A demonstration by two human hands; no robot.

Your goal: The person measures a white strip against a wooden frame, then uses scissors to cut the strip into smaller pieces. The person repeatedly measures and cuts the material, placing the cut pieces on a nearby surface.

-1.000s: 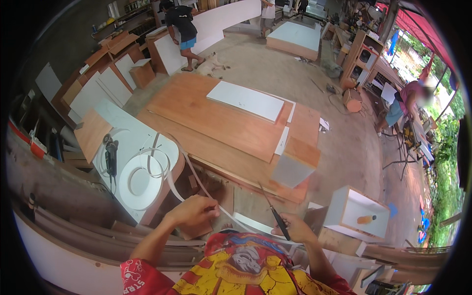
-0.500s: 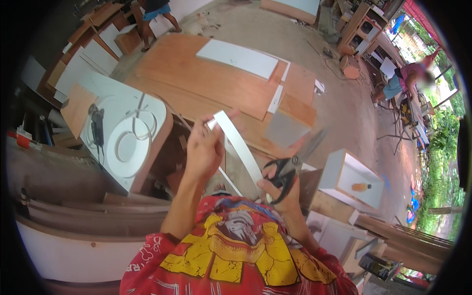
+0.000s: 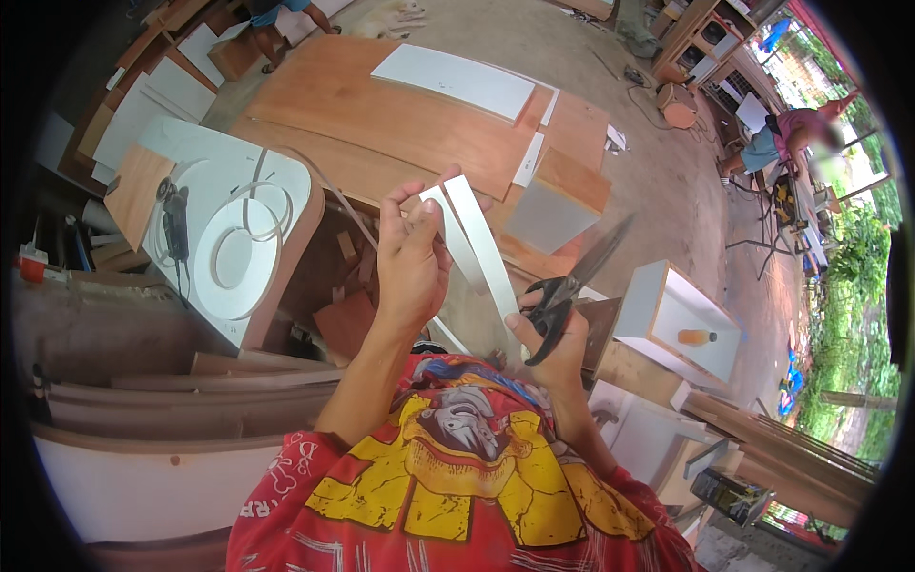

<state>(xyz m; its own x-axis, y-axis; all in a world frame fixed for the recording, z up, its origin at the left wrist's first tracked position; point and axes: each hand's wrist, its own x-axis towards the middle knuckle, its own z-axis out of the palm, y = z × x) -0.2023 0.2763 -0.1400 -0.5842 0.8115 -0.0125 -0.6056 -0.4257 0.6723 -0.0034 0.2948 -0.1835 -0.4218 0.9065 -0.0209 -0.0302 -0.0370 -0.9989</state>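
My left hand (image 3: pixel 412 262) pinches a thin white strip (image 3: pixel 457 243) between thumb and fingers. A second white length (image 3: pixel 488 253) lies against those fingers and slants down to my right hand (image 3: pixel 560 351). Whether the two lengths are one folded strip is unclear. My right hand is wrapped round the black handles of a pair of scissors (image 3: pixel 550 315), while its thumb and finger meet the lower end of the second length. The dark scissor blades (image 3: pixel 602 255) point up and away to the right, apart from the strips.
Ahead lie large brown boards (image 3: pixel 324 95) with a white panel (image 3: pixel 453 78) on top. To the left, a white rounded tabletop (image 3: pixel 295 191) carries coiled strip and a black corded tool (image 3: pixel 174 224). An open white box (image 3: pixel 658 310) holding a bottle stands right. Another person (image 3: pixel 791 138) works far right.
The single curved strip between my hands now shows as two lengths fanned apart at the top. My left hand has turned, and the scissors have tilted slightly upward.
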